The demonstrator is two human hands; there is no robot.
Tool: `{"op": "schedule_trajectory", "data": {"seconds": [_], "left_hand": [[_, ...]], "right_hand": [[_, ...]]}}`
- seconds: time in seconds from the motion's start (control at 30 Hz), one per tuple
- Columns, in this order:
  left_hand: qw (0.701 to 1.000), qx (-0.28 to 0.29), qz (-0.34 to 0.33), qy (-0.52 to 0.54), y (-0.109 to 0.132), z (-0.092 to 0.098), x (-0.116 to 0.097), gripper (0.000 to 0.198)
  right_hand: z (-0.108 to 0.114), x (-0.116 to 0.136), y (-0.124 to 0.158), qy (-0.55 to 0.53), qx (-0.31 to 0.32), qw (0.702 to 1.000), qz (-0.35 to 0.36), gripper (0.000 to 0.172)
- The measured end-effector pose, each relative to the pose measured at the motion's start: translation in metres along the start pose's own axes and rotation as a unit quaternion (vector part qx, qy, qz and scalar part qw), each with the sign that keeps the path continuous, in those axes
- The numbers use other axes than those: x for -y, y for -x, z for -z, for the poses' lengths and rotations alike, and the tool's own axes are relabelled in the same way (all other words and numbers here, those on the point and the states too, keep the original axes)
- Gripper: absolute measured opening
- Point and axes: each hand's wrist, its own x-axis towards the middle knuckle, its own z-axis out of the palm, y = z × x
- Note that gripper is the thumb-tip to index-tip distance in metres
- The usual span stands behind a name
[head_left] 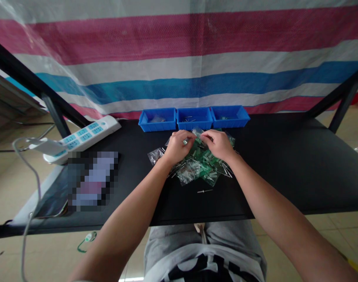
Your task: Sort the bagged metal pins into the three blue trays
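My left hand [179, 146] and my right hand [219, 145] are close together over a pile at the middle of the table. Their fingertips pinch a small clear plastic bag [197, 132] between them; its contents are too small to make out. A small shiny piece shows at my left fingers, and I cannot tell whether it is worn or held. Beneath the hands lie green-tinted bags [209, 158], a crumpled clear bag [189, 172] and loose thin metal rivets [226, 170]. One single rivet [204, 191] lies apart, nearer the front edge.
Three blue bins [161, 126] stand in a row behind the pile, each with some small items inside. On the left are a white power strip [85, 137] with a plugged-in charger and cable, and a blurred phone-like device [93, 178]. A striped sheet [167, 90] hangs behind the black table [290, 168].
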Motion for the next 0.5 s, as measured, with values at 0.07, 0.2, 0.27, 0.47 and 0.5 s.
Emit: {"op": "schedule_trajectory", "data": {"seconds": [0.07, 0.2, 0.27, 0.47, 0.5], "left_hand": [[1.000, -0.017, 0.017, -0.007, 0.0007, -0.0006, -0.0015, 0.016], [0.998, -0.025, 0.050, 0.002, 0.0013, -0.0009, -0.0045, 0.021], [0.998, -0.022, 0.061, 0.005, 0.0014, -0.0006, -0.0054, 0.023], [0.997, -0.017, 0.072, 0.022, 0.0024, -0.0011, -0.0055, 0.027], [0.997, -0.017, 0.073, 0.028, 0.0025, -0.0012, -0.0055, 0.028]], "right_hand": [[0.0006, 0.0012, -0.0003, 0.009, 0.015, 1.000, -0.001, 0.026], [0.0017, 0.0040, 0.0004, 0.011, 0.028, 0.999, -0.024, 0.036], [0.0017, 0.0050, 0.0015, -0.015, 0.024, 0.999, -0.027, 0.032], [-0.0015, 0.0042, 0.0040, -0.062, -0.006, 0.998, -0.020, 0.025], [-0.0020, 0.0040, 0.0040, -0.062, -0.009, 0.998, -0.019, 0.024]]}}
